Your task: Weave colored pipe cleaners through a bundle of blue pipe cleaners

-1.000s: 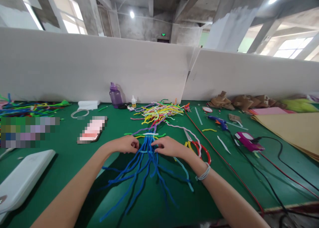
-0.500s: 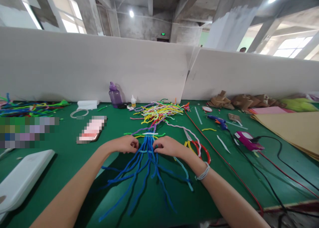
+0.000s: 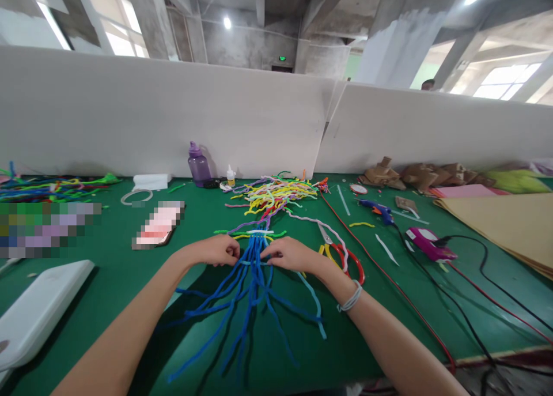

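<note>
A bundle of dark blue pipe cleaners (image 3: 235, 298) fans out towards me on the table. At its top they are joined to white, green and yellow crosswise pieces (image 3: 260, 232). A light blue pipe cleaner (image 3: 317, 304) runs crosswise among the blue strands, passing under both hands. My left hand (image 3: 219, 250) is closed at the bundle's left side, pinching the light blue strand. My right hand (image 3: 286, 253) is closed too, its thumb and fingertips pinched over the strands on the right. Exactly which strand the right fingertips grip is partly hidden.
Multicoloured pipe cleaners (image 3: 276, 195) lie beyond the bundle. Scissors (image 3: 356, 263) with red and yellow handles rest beside my right wrist. Further right are a glue gun (image 3: 377, 210), a magenta device (image 3: 432, 246) and cables. A phone (image 3: 159, 226) and white case (image 3: 45, 309) lie left.
My right fingertips have shifted slightly left, onto the strands. Some blue strands on the right have moved left, and the light blue tail has swung down and left. My left hand stays put.
</note>
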### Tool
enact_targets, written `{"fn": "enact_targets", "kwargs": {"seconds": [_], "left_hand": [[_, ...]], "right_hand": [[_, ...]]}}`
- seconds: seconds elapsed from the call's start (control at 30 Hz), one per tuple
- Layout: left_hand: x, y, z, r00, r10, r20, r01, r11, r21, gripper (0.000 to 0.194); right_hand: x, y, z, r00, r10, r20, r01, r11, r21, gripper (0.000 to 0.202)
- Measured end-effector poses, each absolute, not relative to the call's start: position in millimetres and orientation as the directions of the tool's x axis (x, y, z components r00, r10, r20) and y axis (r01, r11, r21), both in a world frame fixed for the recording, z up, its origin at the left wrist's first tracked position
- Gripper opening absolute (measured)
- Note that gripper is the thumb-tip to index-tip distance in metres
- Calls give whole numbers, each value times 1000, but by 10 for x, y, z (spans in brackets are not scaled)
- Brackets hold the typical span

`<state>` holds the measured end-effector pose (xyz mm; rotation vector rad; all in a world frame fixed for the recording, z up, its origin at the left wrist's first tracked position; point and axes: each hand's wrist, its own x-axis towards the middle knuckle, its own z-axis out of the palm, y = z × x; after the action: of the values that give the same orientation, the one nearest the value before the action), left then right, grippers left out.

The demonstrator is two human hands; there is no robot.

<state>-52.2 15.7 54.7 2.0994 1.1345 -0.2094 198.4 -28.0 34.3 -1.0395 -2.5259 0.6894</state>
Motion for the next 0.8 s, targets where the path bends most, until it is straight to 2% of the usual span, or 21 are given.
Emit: {"fn": "enact_targets", "kwargs": {"seconds": [0.4,0.8], "left_hand": [[-536,169,538,603,661,-447,776,-356,521,19],[-533,166,538,621,652,-435,763,-377,525,17]], "right_hand": [[1958,-305,355,-624,775,96,625,570,-533,14],[1873,-395,388,-536,840,81,706,499,-503,10]]}}
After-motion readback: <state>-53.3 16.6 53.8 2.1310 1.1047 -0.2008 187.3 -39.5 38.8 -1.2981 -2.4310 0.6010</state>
